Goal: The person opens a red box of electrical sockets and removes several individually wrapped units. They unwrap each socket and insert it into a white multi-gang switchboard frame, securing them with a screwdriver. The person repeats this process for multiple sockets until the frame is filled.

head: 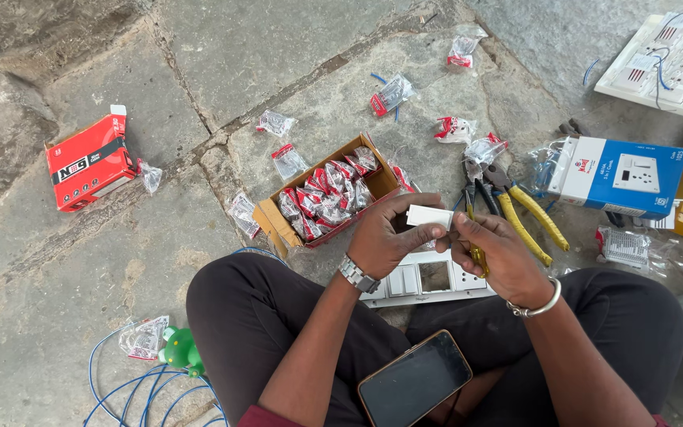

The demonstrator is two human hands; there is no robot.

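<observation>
White part: small switch module [428, 216], pinched between both hands, above the plate
Left hand [389, 237]: fingers curled, thumb and fingertips pinching the module's left end
Right hand [493, 251]: thumb and forefinger pinching the module's right end; also seems to hold a yellow-handled tool [477, 255] under the palm
Plate [424, 281]: white switch plate on the stone floor [160, 198] just below the hands, one square slot empty, switches either side
Box [322, 194]: open carton of bagged parts, just left of the hands
Pliers [519, 209]: yellow-handled, lying right of the hands, near the blue box [622, 174]
Phone [414, 379]: dark screen, resting on the lap
Red box [88, 162]: well apart, far left
Doing it well: my judgement, keep the module square to the empty slot, hold by the ends only, set the tool down so the right hand grips cleanly
Hidden: module's underside and clips not visible; tool tip covered by the right hand, kind unclear
Cut off: wired switchboard [666, 63] top right, blue wire [132, 387] bottom left, wooden frame at right edge
Hard to tell: contents of loose bags scattered on floor
</observation>
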